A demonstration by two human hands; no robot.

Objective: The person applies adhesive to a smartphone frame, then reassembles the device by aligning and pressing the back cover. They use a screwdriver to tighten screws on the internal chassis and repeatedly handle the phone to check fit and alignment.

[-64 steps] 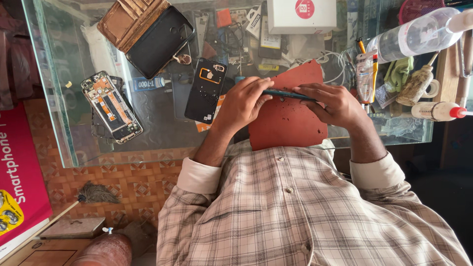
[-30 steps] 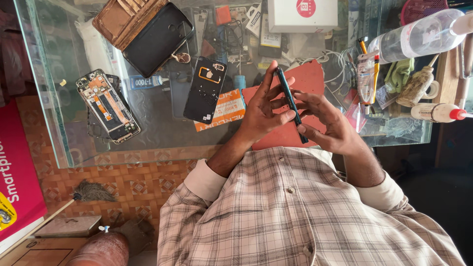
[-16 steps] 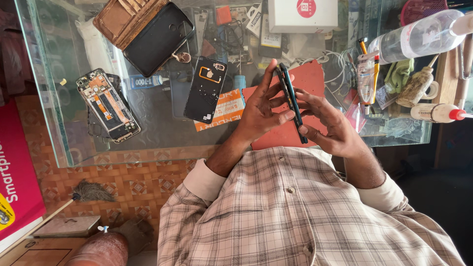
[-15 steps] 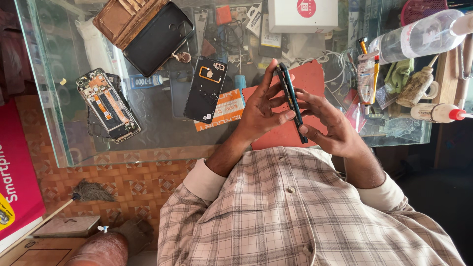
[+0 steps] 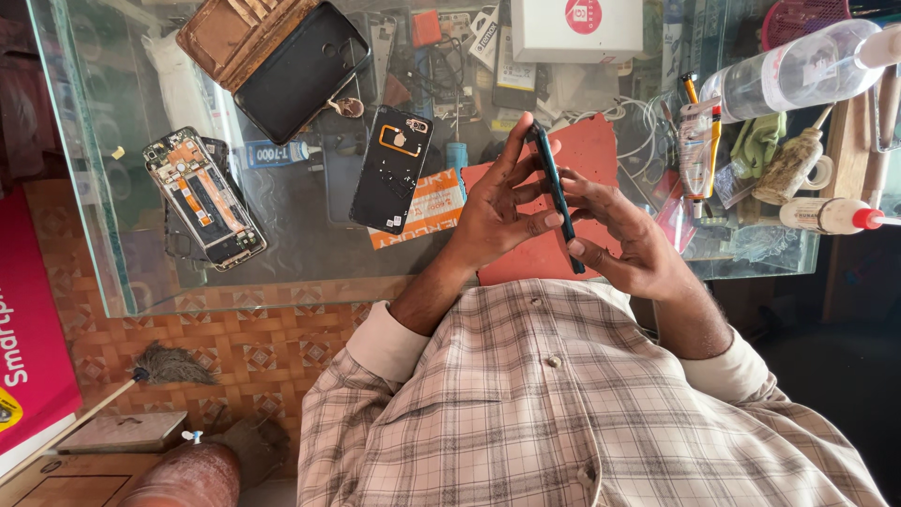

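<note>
Phone (image 5: 554, 192), dark and slim, stands on edge between my two hands above the red mat (image 5: 587, 160), and I take that mat as my landmark for everything else. My left hand (image 5: 497, 211) is closed loosely around the phone's near face, fingers (image 5: 511, 155) stretched up along it and the thumb pressed against its side. My right hand (image 5: 629, 239) grips from the opposite side, fingers curled in and the fingertips touching the phone's thin edge, so both hands are clamped on it and neither is spread wide. I cannot tell whether the phone's lower end touches the mat. The mat itself lies on the glass bench (image 5: 310, 253). Just left of the mat sits an orange card (image 5: 422, 211), with a black back cover (image 5: 392, 169) overlapping it. Well left of the mat lies an opened phone (image 5: 205, 199) with its circuit boards exposed. Up and left of the mat, a brown wallet case (image 5: 235, 33) rests beside a black phone shell (image 5: 300, 70). Right of the mat I see a clear plastic bottle (image 5: 798, 70) lying on its side, with liquid inside as far as I can tell, and below it a small white bottle (image 5: 826, 216) with a red cap. Above the mat a white box (image 5: 582, 28) sits at the far edge.
</note>
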